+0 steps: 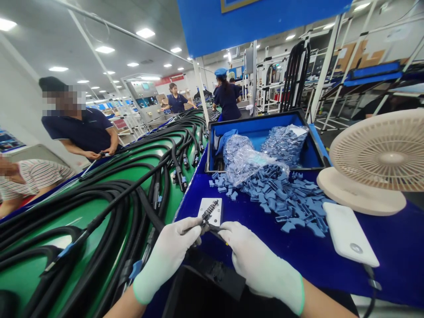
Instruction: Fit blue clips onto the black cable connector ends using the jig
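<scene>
My left hand (172, 249), in a white glove, is closed with thumb and fingers pinched on a black, ribbed cable connector (211, 211). The connector's far end lies over a small white block with holes (217, 218). My right hand (255, 260), gloved too, grips the black cable (215, 229) just behind the connector. A bit of yellow shows beside its fingertips. Beyond my hands, a heap of blue-grey plastic clips (285, 198) is spread over the blue tabletop (238, 234). My fingers hide part of the connector and cable.
Thick black cables (132, 194) cover the green bench (82, 260) on the left. A black-rimmed blue bin (248, 128) holds bagged clips (286, 143). To the right are a beige fan (386, 159) and a white power bank (349, 234). Several people work beyond.
</scene>
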The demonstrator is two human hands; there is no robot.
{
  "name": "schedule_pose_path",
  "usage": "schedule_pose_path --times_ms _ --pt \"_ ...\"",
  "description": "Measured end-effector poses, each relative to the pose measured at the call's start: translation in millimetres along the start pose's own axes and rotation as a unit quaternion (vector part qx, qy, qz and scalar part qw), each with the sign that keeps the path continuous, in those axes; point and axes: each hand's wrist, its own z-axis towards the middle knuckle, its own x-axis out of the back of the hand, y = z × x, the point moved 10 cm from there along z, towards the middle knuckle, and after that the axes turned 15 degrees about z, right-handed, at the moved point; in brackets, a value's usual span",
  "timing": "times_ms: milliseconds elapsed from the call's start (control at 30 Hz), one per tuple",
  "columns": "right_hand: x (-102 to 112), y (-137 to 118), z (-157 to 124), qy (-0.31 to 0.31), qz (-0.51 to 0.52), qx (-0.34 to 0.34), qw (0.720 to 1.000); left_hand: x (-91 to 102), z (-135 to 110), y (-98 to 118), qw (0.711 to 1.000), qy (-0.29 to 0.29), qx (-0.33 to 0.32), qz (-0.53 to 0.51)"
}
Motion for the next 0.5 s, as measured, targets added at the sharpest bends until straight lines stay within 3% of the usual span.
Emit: schedule_pose_path --times_ms 133,333,500 --pt "-3.7 8.2 -0.4 0.006 -0.012 -0.030 0.999 -2.9 -1.3 9.6 0.998 -0.001 -0.029 0.061" --pt "0.0 16.9 2.6 0.034 -0.014 -0.062 0.997 -0.3 2.4 47.8 0.984 0.107 -0.110 0.091" --pt "14.9 18.0 -3.0 0.053 0.032 -0.099 0.993 -3.5 7.6 69.4 0.964 0.122 -0.143 0.186"
